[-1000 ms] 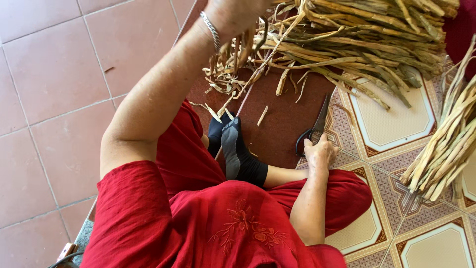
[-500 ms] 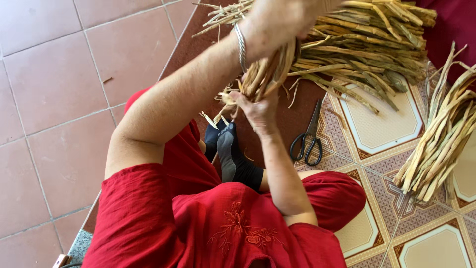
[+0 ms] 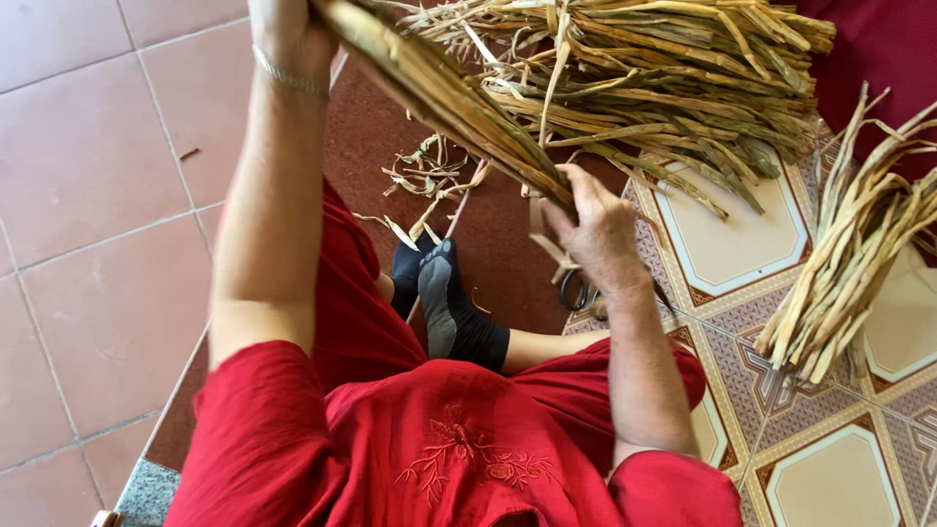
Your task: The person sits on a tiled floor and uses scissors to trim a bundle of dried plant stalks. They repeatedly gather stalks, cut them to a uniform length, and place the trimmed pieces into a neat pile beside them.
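Observation:
My left hand (image 3: 293,34) is raised at the top of the view, closed around the upper end of a bundle of dried straw-coloured leaf strips (image 3: 444,102). The bundle slants down to the right. My right hand (image 3: 597,229) grips its lower end, fingers wrapped around the strips. A thin silver bracelet (image 3: 288,76) circles my left wrist. Black-handled scissors (image 3: 576,290) lie on the floor just below my right hand, partly hidden by it.
A big heap of dried strips (image 3: 664,78) lies ahead on the dark red mat (image 3: 371,137). Another sheaf (image 3: 859,244) rests at the right on patterned tiles (image 3: 781,390). My feet in dark socks (image 3: 444,303) and red clothing fill the lower view. Loose scraps (image 3: 425,171) dot the mat.
My left hand has lifted the bundle higher and to the left. My right hand left the scissors on the floor and now grips the bundle's lower end.

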Demonstrator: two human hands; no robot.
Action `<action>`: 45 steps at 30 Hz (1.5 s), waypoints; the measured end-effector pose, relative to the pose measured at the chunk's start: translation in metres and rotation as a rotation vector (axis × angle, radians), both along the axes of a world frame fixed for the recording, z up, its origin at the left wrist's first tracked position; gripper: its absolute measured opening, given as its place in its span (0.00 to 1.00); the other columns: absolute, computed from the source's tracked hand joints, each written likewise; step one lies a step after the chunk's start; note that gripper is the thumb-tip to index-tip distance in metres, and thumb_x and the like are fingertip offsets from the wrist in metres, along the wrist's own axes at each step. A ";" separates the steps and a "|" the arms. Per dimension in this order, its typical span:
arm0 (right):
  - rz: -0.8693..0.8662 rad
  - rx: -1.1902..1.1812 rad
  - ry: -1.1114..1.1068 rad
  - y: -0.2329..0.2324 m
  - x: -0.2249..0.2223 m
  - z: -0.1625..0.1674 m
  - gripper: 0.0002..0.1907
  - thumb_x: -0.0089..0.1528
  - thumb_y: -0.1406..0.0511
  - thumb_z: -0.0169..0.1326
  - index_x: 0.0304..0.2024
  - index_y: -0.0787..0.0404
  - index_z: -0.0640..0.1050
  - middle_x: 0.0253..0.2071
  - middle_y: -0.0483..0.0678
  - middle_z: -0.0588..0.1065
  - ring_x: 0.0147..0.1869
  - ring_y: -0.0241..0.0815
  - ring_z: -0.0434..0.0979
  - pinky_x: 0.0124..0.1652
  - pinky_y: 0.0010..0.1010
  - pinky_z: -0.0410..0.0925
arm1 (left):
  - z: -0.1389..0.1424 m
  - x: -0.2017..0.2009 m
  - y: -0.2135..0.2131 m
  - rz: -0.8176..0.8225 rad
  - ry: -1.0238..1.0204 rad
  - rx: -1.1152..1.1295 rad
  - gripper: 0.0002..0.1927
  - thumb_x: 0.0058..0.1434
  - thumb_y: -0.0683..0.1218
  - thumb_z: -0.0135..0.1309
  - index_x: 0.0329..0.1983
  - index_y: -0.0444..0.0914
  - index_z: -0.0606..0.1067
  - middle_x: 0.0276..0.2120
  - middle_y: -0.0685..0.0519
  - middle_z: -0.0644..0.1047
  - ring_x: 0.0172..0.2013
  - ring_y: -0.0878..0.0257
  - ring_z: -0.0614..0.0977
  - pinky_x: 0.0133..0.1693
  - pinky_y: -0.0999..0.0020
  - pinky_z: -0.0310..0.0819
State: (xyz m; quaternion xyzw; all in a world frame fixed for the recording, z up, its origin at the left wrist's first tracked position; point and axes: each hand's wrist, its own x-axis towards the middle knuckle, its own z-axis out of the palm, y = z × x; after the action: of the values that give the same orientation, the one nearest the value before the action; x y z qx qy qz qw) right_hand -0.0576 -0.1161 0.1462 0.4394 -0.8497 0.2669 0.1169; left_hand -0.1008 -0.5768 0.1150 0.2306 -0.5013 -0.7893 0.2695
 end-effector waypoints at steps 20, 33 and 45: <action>0.107 0.428 0.273 -0.008 0.002 -0.050 0.01 0.57 0.71 0.56 0.32 0.62 0.78 0.29 0.52 0.77 0.34 0.47 0.81 0.34 0.38 0.75 | -0.044 0.084 0.231 -1.120 -0.082 -1.090 0.74 0.41 0.61 0.79 0.80 0.41 0.41 0.70 0.39 0.67 0.70 0.39 0.61 0.66 0.37 0.40; -0.463 -0.203 0.405 0.052 0.011 -0.017 0.27 0.56 0.64 0.72 0.54 0.64 0.75 0.56 0.57 0.71 0.62 0.57 0.67 0.60 0.54 0.61 | -0.049 0.078 0.189 -0.988 -0.334 -0.460 0.12 0.68 0.45 0.54 0.53 0.37 0.75 0.29 0.56 0.75 0.27 0.68 0.76 0.31 0.70 0.76; -0.908 0.319 -0.629 0.120 0.035 -0.203 0.30 0.46 0.56 0.73 0.46 0.59 0.75 0.49 0.60 0.77 0.55 0.61 0.77 0.53 0.51 0.70 | -0.011 0.081 0.154 -0.803 -0.156 -0.198 0.10 0.66 0.42 0.54 0.50 0.38 0.73 0.29 0.60 0.72 0.26 0.73 0.71 0.28 0.75 0.69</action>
State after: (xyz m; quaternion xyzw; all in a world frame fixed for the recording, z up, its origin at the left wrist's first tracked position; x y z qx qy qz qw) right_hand -0.0225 0.0042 -0.0566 -0.0577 -0.9769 0.1765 -0.1063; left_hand -0.0200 -0.4226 0.1038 0.0487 -0.6435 -0.7599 -0.0775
